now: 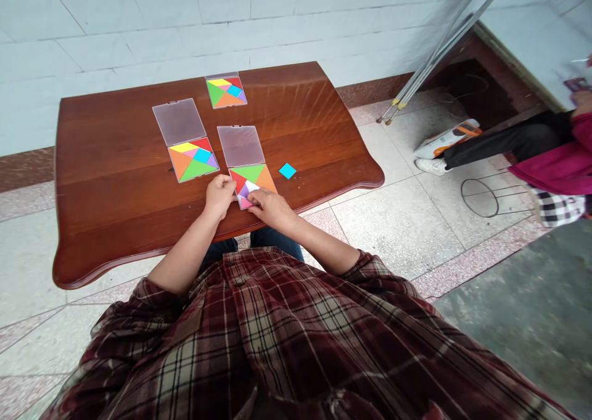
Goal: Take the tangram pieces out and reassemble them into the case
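An open tangram case [254, 174] lies near the table's front edge, its clear lid [239, 146] folded back away from me. Red, green, orange, purple and pink pieces show in its tray, along with a white gap. My left hand [221, 195] grips the tray's left edge with bent fingers. Over the tray's lower right part, my right hand [272, 209] has its fingers curled down and together; they hide that corner and anything under them. A loose blue square piece [287, 171] rests on the wood just right of the case.
Two more filled tangram cases, one at left [193, 160] and one at the back [226, 92], lie on the brown wooden table [115, 179]. Crutches [430, 56] lean on the tiled wall. A seated person [546, 136] is at right, near a wire stool frame [480, 198].
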`<state>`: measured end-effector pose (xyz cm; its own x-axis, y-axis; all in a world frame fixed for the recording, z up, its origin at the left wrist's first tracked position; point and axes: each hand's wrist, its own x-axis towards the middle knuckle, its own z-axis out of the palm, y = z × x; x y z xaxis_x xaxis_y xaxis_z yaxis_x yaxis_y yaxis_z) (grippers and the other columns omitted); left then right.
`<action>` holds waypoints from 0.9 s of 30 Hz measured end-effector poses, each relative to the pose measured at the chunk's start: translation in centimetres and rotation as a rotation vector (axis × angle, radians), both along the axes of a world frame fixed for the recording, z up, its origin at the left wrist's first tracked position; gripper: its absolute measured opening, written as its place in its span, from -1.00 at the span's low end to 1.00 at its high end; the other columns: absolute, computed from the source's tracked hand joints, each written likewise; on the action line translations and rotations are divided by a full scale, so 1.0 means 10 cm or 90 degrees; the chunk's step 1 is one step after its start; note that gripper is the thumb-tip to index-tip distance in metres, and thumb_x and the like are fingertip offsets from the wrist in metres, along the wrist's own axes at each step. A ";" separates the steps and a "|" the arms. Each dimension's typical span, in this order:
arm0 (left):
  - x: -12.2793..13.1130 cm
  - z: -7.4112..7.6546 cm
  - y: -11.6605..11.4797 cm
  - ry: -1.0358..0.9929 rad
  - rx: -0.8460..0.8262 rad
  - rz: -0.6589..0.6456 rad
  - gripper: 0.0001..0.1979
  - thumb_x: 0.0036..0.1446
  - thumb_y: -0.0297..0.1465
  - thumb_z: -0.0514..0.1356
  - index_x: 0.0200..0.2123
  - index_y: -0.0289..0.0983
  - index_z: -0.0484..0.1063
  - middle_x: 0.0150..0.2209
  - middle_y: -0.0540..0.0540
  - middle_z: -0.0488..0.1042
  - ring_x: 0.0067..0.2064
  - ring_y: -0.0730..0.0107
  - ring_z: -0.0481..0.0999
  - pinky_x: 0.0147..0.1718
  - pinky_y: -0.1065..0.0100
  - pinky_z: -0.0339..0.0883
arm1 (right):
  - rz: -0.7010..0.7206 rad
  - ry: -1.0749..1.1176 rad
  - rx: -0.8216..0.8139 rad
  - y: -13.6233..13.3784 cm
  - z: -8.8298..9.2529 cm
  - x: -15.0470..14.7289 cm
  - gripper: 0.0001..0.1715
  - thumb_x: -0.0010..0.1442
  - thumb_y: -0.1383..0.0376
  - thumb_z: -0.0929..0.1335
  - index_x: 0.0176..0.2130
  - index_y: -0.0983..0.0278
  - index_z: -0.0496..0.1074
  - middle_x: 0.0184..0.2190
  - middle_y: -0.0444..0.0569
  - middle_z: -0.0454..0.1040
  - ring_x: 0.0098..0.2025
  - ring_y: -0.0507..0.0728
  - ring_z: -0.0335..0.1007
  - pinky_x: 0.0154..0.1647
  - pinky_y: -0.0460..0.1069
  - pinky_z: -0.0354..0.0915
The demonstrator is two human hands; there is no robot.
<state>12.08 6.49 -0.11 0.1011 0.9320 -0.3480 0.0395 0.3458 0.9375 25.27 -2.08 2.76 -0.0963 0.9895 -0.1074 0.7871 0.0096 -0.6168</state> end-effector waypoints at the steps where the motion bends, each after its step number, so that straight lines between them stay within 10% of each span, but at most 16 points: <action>1: 0.00 0.00 0.00 -0.001 0.001 -0.001 -0.95 -0.08 -0.47 0.16 -0.46 -0.26 0.32 -0.55 0.08 0.36 -0.48 0.46 0.42 -0.48 0.41 0.42 | -0.009 -0.008 -0.004 -0.01 0.01 0.01 -0.85 0.19 0.39 0.36 -0.18 0.25 0.43 -0.20 -0.03 0.44 -0.18 0.11 0.36 -0.16 -0.04 0.21; 27: 0.01 0.04 -0.02 -0.005 0.003 -0.009 -0.95 -0.07 -0.48 0.14 -0.47 -0.26 0.30 -0.57 0.10 0.33 -0.51 0.50 0.37 -0.51 0.46 0.35 | -0.077 0.005 -0.018 0.02 0.01 -0.13 -0.78 0.16 0.36 0.39 -0.15 0.27 0.36 -0.21 0.01 0.49 -0.13 0.15 0.42 -0.11 0.01 0.27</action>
<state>12.14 6.24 0.28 0.1174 0.9322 -0.3424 0.0376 0.3403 0.9396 24.00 -1.85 2.82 0.0221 0.9906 -0.1353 0.7768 -0.1022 -0.6214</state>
